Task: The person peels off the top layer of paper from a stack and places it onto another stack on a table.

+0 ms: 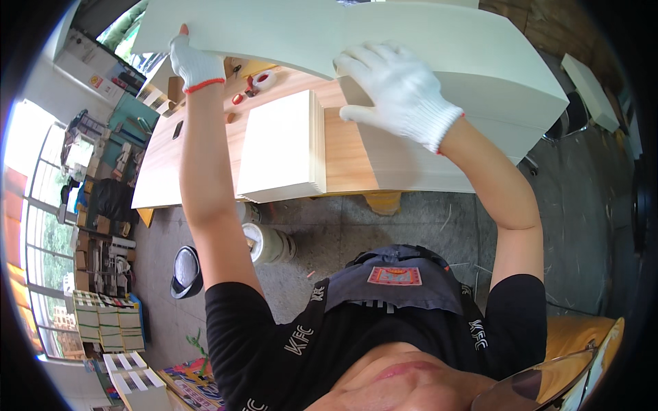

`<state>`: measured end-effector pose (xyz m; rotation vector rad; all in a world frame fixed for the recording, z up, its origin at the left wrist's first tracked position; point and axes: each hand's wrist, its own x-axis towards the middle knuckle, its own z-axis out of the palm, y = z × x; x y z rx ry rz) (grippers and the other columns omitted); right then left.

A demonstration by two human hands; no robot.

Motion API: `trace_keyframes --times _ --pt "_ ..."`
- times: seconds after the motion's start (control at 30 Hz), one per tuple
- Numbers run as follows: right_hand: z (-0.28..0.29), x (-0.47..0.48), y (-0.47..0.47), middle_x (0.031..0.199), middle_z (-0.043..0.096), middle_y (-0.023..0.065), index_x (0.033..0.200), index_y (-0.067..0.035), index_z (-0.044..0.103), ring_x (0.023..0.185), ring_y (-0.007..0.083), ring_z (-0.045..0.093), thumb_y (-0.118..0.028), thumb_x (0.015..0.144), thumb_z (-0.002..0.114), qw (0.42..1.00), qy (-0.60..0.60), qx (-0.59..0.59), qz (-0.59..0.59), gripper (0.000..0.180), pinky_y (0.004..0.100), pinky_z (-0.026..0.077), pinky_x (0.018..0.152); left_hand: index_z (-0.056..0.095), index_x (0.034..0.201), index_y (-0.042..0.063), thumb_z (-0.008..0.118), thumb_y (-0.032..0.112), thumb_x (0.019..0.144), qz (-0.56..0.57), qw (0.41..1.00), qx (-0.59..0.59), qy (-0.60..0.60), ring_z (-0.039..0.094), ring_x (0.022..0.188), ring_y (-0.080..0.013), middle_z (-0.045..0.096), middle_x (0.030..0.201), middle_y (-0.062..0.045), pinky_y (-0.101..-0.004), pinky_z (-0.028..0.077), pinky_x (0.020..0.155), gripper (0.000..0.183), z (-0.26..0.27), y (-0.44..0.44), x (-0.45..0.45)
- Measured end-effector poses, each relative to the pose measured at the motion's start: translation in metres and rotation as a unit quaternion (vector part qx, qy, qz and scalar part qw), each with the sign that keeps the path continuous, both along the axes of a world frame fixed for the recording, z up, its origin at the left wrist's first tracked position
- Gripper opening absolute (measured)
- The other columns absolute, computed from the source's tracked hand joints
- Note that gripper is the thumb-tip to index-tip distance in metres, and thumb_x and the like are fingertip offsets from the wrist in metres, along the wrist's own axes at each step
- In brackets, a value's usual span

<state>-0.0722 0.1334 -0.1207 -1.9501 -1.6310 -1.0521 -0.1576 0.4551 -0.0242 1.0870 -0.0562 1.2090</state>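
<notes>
My left hand [194,60], in a white knit glove with a red cuff and bare thumb tip, grips the near edge of a large white sheet [257,25] at the upper left. The sheet is lifted and curves over the wooden table [349,167]. My right hand [396,92], gloved alike, lies spread over the sheet's near edge at the middle, thumb out to the left. Beneath and right of it is a thick stack of large pale sheets [493,103]. Between my arms stands a stack of smaller white sheets or boards [280,141].
A tape dispenser [251,87], a roll of clear tape [264,79] and a small black object [178,130] lie on the table. Below stand a white bucket [267,244] and a dark bin [186,272]. Bundled stacks [108,321] stand at the left.
</notes>
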Motion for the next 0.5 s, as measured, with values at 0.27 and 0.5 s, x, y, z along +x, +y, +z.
trace_keyframes --times 0.27,0.5 --pt "0.014 -0.023 0.010 0.141 0.057 0.0147 0.142 -0.009 0.054 0.131 0.0331 0.052 -0.052 0.087 0.071 0.999 0.000 0.009 -0.031 0.072 0.0419 0.039 0.112 0.054 0.131 0.006 0.049 0.025 0.102 0.046 0.980 -0.190 -0.041 0.059 0.115 -0.0315 0.060 0.127 -0.011 -0.0481 0.053 0.090 0.035 -0.043 0.000 -0.034" --pt "-0.042 -0.088 0.132 0.123 0.066 0.0080 0.146 -0.022 0.050 0.091 0.0245 0.069 -0.026 0.093 0.066 0.996 0.052 0.069 -0.027 0.056 0.0323 0.057 0.073 0.052 0.130 -0.002 0.048 0.022 0.102 -0.034 0.994 -0.052 -0.088 0.061 0.097 -0.0217 0.062 0.117 -0.012 -0.0327 0.052 0.082 0.037 -0.118 -0.013 -0.072"
